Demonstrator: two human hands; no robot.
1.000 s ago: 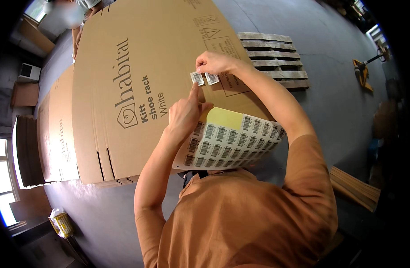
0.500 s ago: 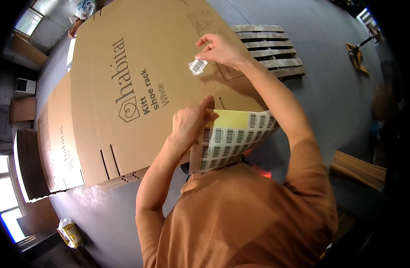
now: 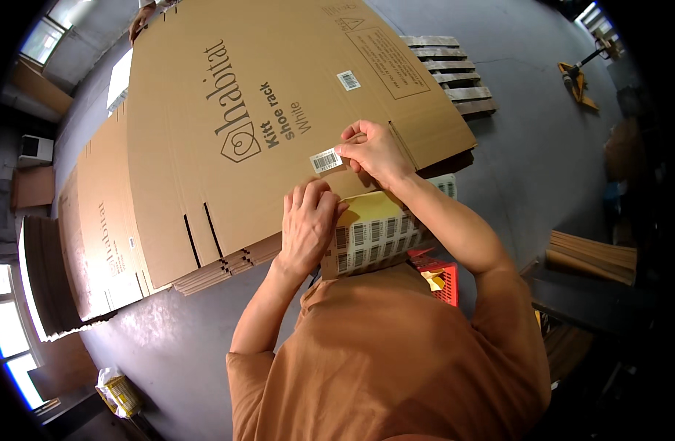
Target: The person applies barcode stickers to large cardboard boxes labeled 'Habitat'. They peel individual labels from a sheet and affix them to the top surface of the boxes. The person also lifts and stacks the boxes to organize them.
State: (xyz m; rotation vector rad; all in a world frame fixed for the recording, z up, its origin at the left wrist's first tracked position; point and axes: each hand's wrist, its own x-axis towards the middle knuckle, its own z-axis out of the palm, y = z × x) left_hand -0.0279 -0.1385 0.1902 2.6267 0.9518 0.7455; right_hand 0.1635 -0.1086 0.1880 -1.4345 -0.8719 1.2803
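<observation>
My left hand (image 3: 307,220) is closed on the edge of a sheet of barcode labels (image 3: 376,239), which curves down in front of my shirt. Yellow backing shows along the sheet's upper part. Between the fingertips of my right hand (image 3: 376,153) is a single white barcode label (image 3: 325,161), just above the near part of a large flat cardboard carton (image 3: 183,140). Farther up, another barcode label (image 3: 348,80) lies flat on the carton, beside the printed box outline. Whether the held label touches the cardboard, I cannot tell.
More flattened cartons (image 3: 106,220) are stacked at the left. Another person's hand (image 3: 141,22) is at the carton's far left edge. A wooden pallet (image 3: 455,70) and a yellow pallet jack (image 3: 578,84) stand beyond; a red crate (image 3: 446,283) is near my right side.
My right hand has left one label on the carton and come back toward my left hand; another label is now in its fingers. The view has shifted slightly.
</observation>
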